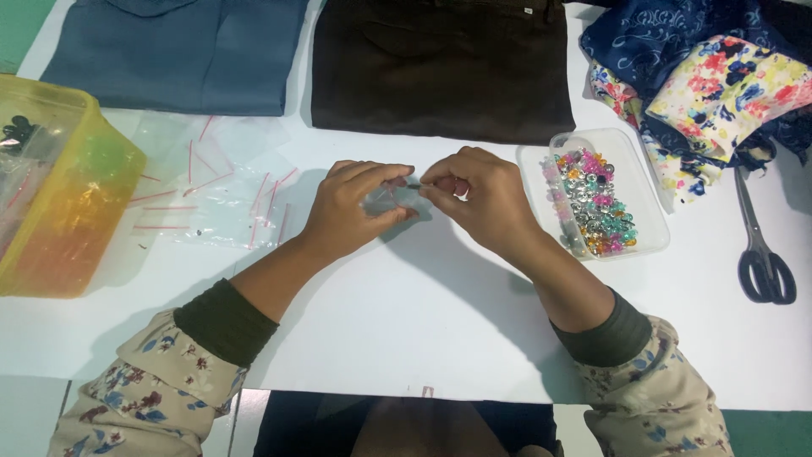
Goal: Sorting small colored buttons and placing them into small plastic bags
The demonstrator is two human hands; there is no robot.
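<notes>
- The left hand (351, 207) pinches a small clear plastic bag (385, 199) between thumb and fingers, its grip closed on the bag just above the white table (440, 330).
- The right hand (478, 199) meets it at the middle of the table, its grip closed on a tiny dark piece at the bag's mouth; what that piece is cannot be told.
- The two hands touch, or nearly so, at the fingertips.
- Just right of the right hand stands a clear plastic tray (651, 220) holding mixed beads (596, 207) in silver, pink and teal.
- Left of the left hand lies a loose heap of empty clear bags with red seal strips (220, 190).
- At the table's left edge sits a yellow see-through box (68, 211).
- Along the far edge lie a folded blue garment (178, 51) and a folded dark brown garment (440, 68), side by side.
- In the far right corner is a pile of flowered cloth (710, 80), navy and pale prints together.
- Dark-handled scissors (761, 245) lie near the right edge, below the cloth.
- Green floor (765, 432) shows past the table's corners.
</notes>
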